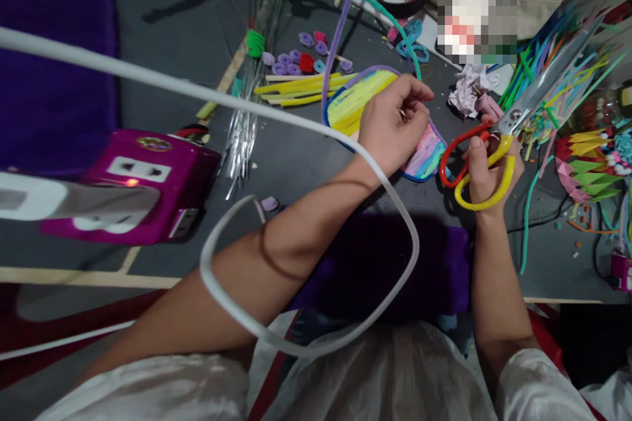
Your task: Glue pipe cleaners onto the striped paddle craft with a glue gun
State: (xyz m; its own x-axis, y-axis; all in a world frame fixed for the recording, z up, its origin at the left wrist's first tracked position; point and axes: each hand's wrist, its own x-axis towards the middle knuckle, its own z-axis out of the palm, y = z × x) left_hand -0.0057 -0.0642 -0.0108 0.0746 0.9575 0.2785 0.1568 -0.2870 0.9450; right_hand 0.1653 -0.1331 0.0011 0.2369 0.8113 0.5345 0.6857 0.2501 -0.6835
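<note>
Grey counter (296,164), bearing magenta socket block (172,194) at left and silvery strands (243,138). Scissors (515,115) toward right, long axis diagonal, blades pointing far right, handles gripped by right hand (484,181). Striped oval piece (360,97), axis slanting far-left to near-right, beneath left hand (395,122); fingers curled, any pinch indiscernible.

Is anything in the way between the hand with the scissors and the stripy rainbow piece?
Only the red scissors handle pokes out between the right hand and the striped piece. The left hand also covers the middle of the piece. No other clear obstacle shows.
</note>
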